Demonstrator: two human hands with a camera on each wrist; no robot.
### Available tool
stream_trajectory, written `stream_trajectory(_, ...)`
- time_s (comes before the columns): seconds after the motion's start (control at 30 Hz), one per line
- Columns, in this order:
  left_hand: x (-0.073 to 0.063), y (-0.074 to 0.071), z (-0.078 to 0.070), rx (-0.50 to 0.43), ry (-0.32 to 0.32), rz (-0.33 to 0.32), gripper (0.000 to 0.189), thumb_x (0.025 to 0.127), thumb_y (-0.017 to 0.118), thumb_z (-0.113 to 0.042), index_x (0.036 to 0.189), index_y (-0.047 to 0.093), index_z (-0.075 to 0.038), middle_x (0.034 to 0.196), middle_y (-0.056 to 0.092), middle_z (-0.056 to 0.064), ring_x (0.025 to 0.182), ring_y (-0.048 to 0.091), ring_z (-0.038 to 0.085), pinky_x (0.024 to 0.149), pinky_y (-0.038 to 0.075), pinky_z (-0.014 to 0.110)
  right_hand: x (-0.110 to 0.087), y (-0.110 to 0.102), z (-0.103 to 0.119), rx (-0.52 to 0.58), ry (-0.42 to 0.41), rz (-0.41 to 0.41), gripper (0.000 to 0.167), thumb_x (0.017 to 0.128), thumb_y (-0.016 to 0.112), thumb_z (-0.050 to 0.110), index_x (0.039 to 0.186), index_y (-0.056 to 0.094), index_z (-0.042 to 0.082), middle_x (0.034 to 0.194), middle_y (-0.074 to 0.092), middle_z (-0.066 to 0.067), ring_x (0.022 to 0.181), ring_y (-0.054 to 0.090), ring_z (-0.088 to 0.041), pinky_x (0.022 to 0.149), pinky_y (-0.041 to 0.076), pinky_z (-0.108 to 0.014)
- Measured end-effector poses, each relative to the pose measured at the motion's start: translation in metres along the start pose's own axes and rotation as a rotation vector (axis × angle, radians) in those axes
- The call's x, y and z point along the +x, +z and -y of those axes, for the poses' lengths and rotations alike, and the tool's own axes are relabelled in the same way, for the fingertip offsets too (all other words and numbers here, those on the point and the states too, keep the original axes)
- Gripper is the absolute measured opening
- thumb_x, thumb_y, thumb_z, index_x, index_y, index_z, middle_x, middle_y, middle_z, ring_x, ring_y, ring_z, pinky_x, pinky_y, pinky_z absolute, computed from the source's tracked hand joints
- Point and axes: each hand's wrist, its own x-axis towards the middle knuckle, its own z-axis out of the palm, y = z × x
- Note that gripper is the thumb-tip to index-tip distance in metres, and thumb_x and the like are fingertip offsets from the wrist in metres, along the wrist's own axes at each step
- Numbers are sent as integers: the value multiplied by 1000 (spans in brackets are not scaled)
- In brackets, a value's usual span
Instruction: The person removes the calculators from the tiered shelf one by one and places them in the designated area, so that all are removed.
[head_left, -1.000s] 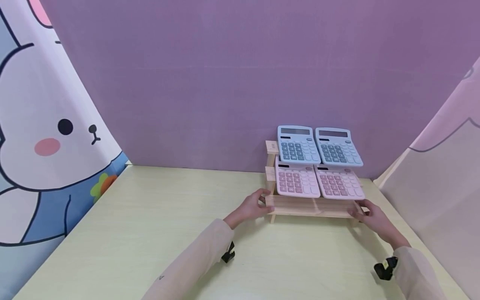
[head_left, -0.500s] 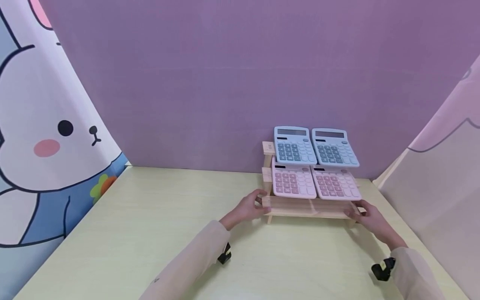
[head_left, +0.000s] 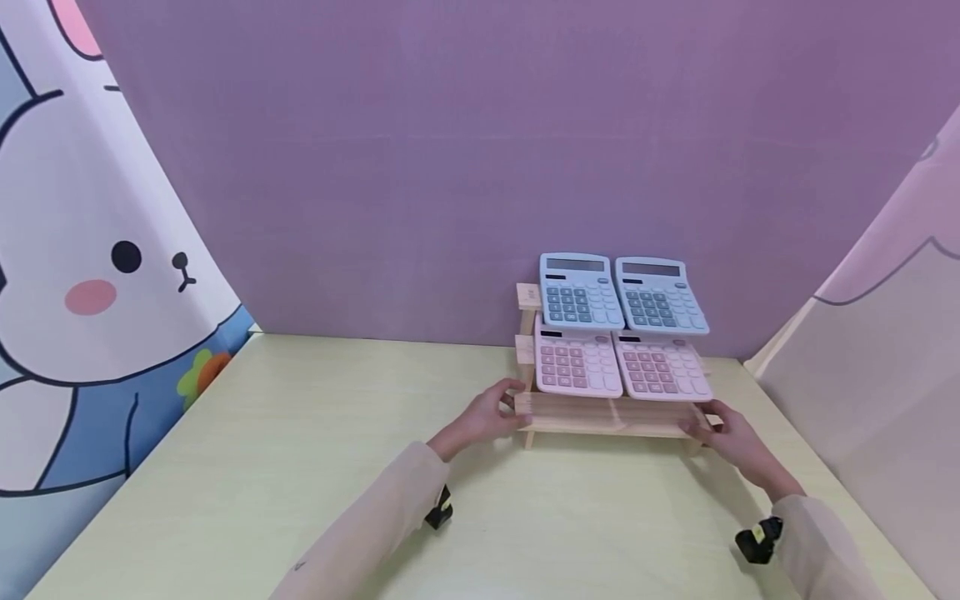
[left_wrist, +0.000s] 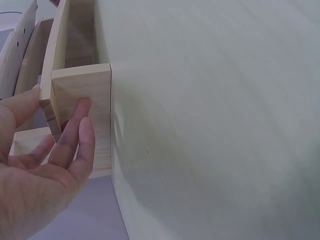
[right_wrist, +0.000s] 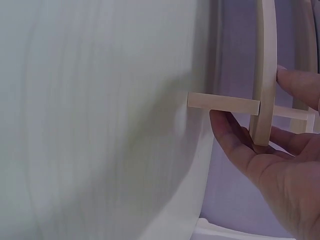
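A stepped wooden rack (head_left: pixel 611 414) stands on the table, its lowest shelf nearest me. Two blue calculators (head_left: pixel 581 292) lean side by side on the top step, and two pink calculators (head_left: pixel 576 365) on the step below. My left hand (head_left: pixel 487 414) grips the left end of the lowest shelf. In the left wrist view, thumb and fingers (left_wrist: pixel 65 145) curl around the board's end and the leg. My right hand (head_left: pixel 738 442) grips the opposite end; in the right wrist view its thumb (right_wrist: pixel 300 87) lies on the board and the fingers bend beneath it.
The pale wooden table (head_left: pixel 360 417) extends left and in front of the rack. A purple panel (head_left: pixel 420 183) rises close behind it. A patterned panel (head_left: pixel 885 400) borders the right side, and a rabbit-print panel (head_left: pixel 97 367) the left.
The rack has slid a little to the left with the calculators on it. Both hands have moved left along with it, keeping their grip on the ends.
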Motion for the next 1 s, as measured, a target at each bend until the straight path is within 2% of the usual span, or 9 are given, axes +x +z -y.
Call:
stream_trajectory(0.23,0,-1,-1,36,0,-2,55,83,67,-22,131,43,-11,106,54,13,84,62,19,64,53,26,0,0,-1,2,-8,5,64,91,56,30,133,29,-10,128,38,-31,88,55,-20,67,49,-28)
stream_trajectory(0.53,0,0,0,19,5,1,55,83,67,-23,131,43,-12,106,53,13,83,61,19,66,53,27,-1,-2,-2,21,-23,1,62,90,57,30,132,32,-9,127,41,-30,87,56,-18,68,49,-30)
stream_trajectory(0.77,-1,0,0,15,13,-1,55,83,68,-22,131,43,-10,107,52,15,83,61,20,67,53,28,1,-5,-7,35,-14,31,68,90,57,33,135,27,-8,132,36,-30,93,55,-26,71,47,-29)
stream_trajectory(1.0,0,1,2,-5,31,3,57,83,68,-22,131,42,-8,106,52,16,85,62,21,68,54,28,1,-7,-6,34,2,47,71,89,58,32,137,24,-8,136,32,-31,95,55,-27,71,47,-28)
